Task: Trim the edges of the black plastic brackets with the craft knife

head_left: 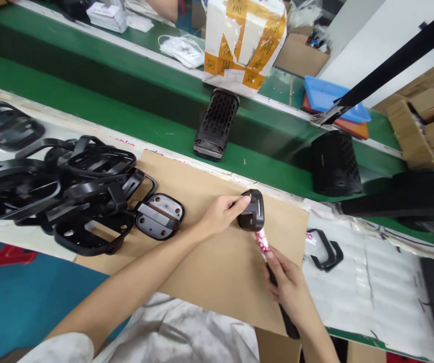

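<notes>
My left hand [222,213] pinches a small black plastic part [253,210] and holds it on edge on the brown cardboard sheet [217,272]. My right hand [287,285] grips a black-handled tool [273,275] whose pink-and-white tip touches the lower edge of that part. A flat black plate with holes [159,216] lies on the cardboard to the left of my left hand.
A heap of black plastic frames [69,186] fills the left of the bench. The green conveyor [126,121] carries two black perforated housings [217,123] [334,161]. A taped white-and-orange box [243,40] stands behind. A small black clip [325,249] lies to the right.
</notes>
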`<state>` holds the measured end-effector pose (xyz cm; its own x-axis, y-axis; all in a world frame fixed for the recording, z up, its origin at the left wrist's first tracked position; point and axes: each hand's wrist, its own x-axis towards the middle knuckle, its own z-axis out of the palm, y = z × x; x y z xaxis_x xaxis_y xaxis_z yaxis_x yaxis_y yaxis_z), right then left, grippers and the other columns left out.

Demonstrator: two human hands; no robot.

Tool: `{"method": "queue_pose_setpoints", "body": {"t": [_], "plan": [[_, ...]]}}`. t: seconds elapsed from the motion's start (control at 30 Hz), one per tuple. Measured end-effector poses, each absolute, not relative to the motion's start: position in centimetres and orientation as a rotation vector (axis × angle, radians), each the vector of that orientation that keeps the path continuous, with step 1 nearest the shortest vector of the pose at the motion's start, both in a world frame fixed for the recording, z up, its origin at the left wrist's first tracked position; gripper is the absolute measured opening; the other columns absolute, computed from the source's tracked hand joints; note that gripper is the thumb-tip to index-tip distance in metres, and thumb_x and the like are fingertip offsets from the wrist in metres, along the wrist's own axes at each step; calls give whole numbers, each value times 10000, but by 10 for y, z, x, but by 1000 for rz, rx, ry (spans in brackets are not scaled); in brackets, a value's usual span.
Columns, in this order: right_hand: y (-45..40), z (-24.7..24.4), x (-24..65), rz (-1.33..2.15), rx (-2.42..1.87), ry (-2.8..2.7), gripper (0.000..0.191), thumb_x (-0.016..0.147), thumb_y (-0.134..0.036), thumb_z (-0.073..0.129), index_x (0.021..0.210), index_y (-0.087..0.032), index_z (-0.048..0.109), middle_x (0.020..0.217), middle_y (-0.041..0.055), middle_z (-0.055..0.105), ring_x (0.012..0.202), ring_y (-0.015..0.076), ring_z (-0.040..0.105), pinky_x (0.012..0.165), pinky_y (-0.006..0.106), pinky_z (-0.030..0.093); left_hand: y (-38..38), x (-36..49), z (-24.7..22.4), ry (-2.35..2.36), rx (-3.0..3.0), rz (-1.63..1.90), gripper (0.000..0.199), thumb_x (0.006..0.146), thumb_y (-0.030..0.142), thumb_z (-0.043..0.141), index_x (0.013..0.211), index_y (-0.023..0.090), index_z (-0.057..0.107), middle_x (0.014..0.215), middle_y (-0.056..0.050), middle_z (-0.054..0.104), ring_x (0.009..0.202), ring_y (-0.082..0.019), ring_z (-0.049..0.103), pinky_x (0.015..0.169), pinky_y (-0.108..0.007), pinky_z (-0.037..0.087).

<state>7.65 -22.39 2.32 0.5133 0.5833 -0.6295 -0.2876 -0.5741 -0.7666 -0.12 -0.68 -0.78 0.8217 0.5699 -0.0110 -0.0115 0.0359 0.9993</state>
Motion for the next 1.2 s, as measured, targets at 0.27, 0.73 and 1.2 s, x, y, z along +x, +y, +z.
{"method": "queue_pose_setpoints", "body": {"t": [0.27, 0.73, 1.2], "plan": [[-225, 19, 75, 1148, -1852, -238, 634, 814, -815, 679, 941, -198, 609, 594, -66, 427, 414, 65, 302, 370, 195, 213, -7, 0, -8, 459, 1494, 474, 532, 990, 619, 444, 685, 184, 486, 665, 10, 406, 652, -141, 383, 614, -270, 283], [-230, 23, 78, 1073, -1873, -253, 658, 902, -752, 635, 1231, -182, 649, 634, -65, 419, 444, 71, 271, 391, 199, 197, -7, -1, -10, 514, 1483, 496, 544, 989, 605, 458, 693, 164, 578, 661, 8, 445, 638, -135, 394, 623, -254, 318], [-245, 20, 99, 686, -2174, -537, 537, 980, -651, 592, 1239, -202, 734, 825, 44, 662, 684, 193, 594, 597, 291, 458, 3, 1, 1, 516, 812, 443, 640, 785, 602, 668, 478, 225, 251, 446, 57, 220, 437, -70, 203, 483, -258, 203]]}}
